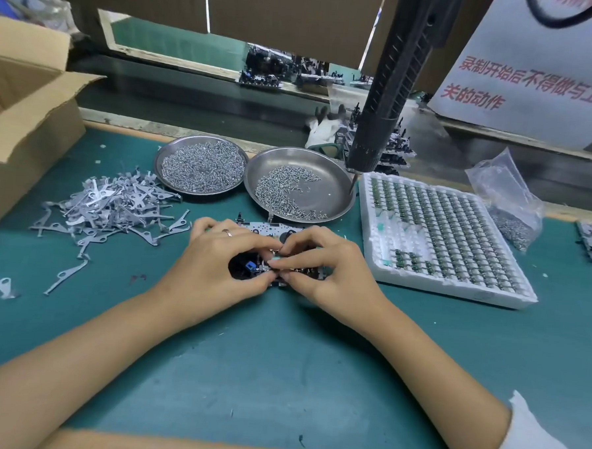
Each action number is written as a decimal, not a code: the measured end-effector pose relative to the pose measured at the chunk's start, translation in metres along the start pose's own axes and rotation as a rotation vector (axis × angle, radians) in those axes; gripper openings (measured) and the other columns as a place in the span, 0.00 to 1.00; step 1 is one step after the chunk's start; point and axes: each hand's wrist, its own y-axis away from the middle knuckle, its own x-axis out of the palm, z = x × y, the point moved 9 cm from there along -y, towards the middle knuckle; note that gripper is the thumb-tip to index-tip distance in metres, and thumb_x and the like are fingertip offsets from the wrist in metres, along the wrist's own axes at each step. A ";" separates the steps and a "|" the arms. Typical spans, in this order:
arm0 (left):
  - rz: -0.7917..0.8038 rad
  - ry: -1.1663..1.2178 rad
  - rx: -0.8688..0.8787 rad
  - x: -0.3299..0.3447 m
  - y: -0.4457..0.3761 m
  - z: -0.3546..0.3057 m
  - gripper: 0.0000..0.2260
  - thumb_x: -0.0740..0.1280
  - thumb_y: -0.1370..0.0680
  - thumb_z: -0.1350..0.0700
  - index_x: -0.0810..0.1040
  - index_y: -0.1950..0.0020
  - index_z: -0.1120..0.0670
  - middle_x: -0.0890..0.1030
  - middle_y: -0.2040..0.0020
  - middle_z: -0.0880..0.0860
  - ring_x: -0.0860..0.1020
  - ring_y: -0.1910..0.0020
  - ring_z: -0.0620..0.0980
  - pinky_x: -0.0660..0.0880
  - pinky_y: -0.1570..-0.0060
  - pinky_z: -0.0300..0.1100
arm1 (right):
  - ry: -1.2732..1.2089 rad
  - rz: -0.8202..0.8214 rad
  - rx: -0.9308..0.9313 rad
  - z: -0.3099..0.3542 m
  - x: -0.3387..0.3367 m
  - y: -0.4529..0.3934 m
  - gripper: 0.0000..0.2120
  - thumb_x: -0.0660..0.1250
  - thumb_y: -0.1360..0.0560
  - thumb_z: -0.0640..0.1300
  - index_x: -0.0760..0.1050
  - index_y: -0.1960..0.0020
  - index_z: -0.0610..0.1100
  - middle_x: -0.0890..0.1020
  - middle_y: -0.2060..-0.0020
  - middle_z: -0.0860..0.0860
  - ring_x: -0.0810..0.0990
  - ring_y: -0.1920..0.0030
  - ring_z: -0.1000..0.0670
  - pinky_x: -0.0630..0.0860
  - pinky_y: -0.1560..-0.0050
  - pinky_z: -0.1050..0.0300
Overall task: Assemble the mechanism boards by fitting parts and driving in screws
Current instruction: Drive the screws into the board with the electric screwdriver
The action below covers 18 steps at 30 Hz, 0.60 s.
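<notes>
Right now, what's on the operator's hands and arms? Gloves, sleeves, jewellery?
No gloves: both hands are bare. The left hand has a thin ring on one finger. The forearms are bare; a white sleeve shows at the right arm's upper end. No left sleeve is in view.

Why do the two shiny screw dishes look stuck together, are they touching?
Touching. In the head view the left dish and the right dish meet rim to rim, with the right dish's rim overlapping the left one's edge and no green mat showing between them.
</notes>
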 end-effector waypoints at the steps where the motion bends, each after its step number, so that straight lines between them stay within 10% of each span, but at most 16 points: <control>1: 0.000 0.003 0.001 0.000 0.000 0.001 0.15 0.68 0.33 0.43 0.82 0.50 0.46 0.79 0.57 0.37 0.71 0.54 0.37 0.60 0.46 0.44 | 0.017 -0.063 -0.030 0.004 -0.006 0.000 0.08 0.72 0.31 0.30 0.84 0.54 0.38 0.79 0.57 0.48 0.77 0.55 0.51 0.71 0.54 0.65; 7: -0.011 0.039 -0.011 0.000 -0.001 0.005 0.09 0.71 0.34 0.44 0.82 0.56 0.43 0.79 0.59 0.35 0.73 0.54 0.36 0.61 0.44 0.47 | 0.067 -0.782 -0.059 0.021 -0.093 0.004 0.20 0.69 0.27 0.40 0.71 0.36 0.44 0.74 0.52 0.51 0.74 0.50 0.56 0.70 0.46 0.63; 10: -0.024 0.056 -0.024 0.000 -0.001 0.006 0.10 0.71 0.35 0.43 0.82 0.56 0.44 0.80 0.59 0.36 0.73 0.54 0.36 0.61 0.43 0.46 | 0.038 -0.766 0.083 0.019 -0.122 -0.027 0.36 0.71 0.28 0.49 0.57 0.26 0.48 0.73 0.41 0.54 0.72 0.40 0.57 0.69 0.37 0.58; 13: -0.042 0.064 -0.039 -0.002 -0.001 0.007 0.09 0.72 0.36 0.47 0.83 0.57 0.44 0.80 0.59 0.37 0.73 0.53 0.36 0.61 0.43 0.46 | -0.064 -0.721 0.063 0.025 -0.135 -0.058 0.40 0.72 0.28 0.45 0.53 0.24 0.45 0.75 0.52 0.69 0.75 0.51 0.69 0.70 0.50 0.75; 18: -0.063 0.083 -0.067 -0.003 -0.001 0.008 0.10 0.72 0.37 0.47 0.84 0.57 0.46 0.79 0.59 0.35 0.73 0.53 0.36 0.63 0.42 0.48 | -0.174 -0.784 0.027 0.037 -0.137 -0.073 0.27 0.68 0.25 0.39 0.58 0.31 0.43 0.75 0.56 0.54 0.78 0.61 0.60 0.74 0.61 0.67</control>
